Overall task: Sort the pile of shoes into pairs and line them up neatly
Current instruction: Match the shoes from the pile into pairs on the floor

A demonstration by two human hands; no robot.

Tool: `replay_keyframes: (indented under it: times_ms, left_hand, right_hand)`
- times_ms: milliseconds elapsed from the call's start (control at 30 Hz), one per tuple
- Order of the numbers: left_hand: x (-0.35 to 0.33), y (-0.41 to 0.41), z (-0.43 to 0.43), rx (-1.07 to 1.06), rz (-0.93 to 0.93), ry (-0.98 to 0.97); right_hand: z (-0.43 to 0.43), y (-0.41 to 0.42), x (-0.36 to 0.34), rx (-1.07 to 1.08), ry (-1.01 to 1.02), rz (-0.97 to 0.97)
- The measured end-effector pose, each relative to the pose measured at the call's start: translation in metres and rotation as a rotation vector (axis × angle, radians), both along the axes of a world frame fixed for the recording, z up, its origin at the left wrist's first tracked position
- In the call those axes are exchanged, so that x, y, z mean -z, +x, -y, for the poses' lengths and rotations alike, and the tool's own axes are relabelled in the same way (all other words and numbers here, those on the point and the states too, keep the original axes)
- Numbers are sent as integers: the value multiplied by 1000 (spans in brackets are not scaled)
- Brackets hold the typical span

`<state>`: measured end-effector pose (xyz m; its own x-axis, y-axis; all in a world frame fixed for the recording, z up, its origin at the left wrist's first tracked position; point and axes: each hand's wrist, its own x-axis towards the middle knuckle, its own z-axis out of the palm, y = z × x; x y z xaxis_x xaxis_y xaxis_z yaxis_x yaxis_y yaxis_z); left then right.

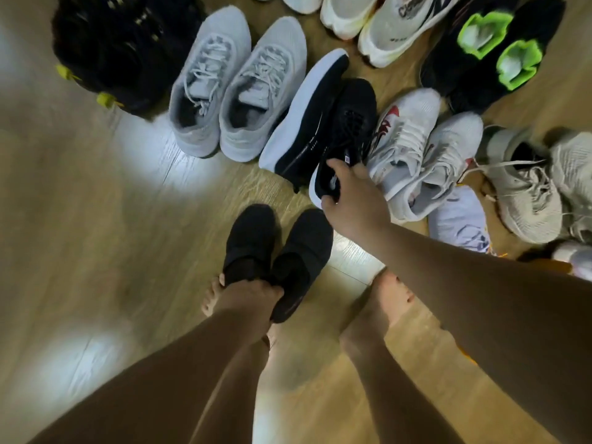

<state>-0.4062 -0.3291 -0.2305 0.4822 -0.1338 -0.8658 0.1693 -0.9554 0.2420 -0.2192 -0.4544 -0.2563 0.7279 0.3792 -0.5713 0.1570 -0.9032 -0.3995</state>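
A: We log the left hand [246, 294] first. Its fingers are curled tight around the heels of two black slip-on shoes [278, 248], both bunched in one grip, toes pointing away from us over the wooden floor [96, 203].

B: Agreed. We read that as a matched pair carried together so one hand stays free. Whether the toes touch the floor, we cannot tell.

A: The right hand [349, 200] reaches forward. Thumb on top, fingers under, it pinches the heel collar of a black shoe with a white sole [349, 129].

B: Its likely mate [304, 113] lies just beside it, tipped onto its side, white sole showing toward the left. We judge the heel grip is chosen to swing the shoe square against that partner.

A: The grey pair [237, 91] to the left already stands side by side, upright, toes away. It looks like the row's start.

B: Right of the hand, the white shoes with red marks [413, 145] overlap, and the beige sneakers [525, 190] lie with laces trailing. That heap is still unsorted.

A: Farther back, the black shoes with green linings [493, 49] sit close together, and white ones [384, 24] line the top edge.

B: We judge the task roughly midway. Risk: the tipped shoe rolls when nudged.
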Motion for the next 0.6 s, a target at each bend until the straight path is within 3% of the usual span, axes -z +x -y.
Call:
replay_keyframes:
  times_ms: [67, 133, 200, 267, 300, 400, 533, 600]
  left_hand:
    - [1, -5, -5, 85, 1, -9]
    - [2, -8, -10, 164, 20, 17]
    - [2, -10, -11, 168, 45, 14]
    - [3, -16, -11, 194, 48, 22]
    - [3, -18, -11, 186, 44, 25]
    - [10, -28, -17, 107, 82, -7]
    - [8, -35, -27, 107, 226, -29]
    - [6, -37, -33, 64, 238, -37]
  right_hand:
    - [-21, 4, 2, -299, -15, 56]
    - [-44, 12, 9, -386, -39, 21]
    - [-66, 22, 15, -42, 3, -125]
    - [-85, 29, 18, 559, 67, -466]
    - [-92, 30, 18, 763, 102, -644]
    - [-99, 32, 20, 900, 208, -887]
    - [-90, 44, 25, 1018, 273, -850]
    - [-87, 46, 25, 1027, 237, -716]
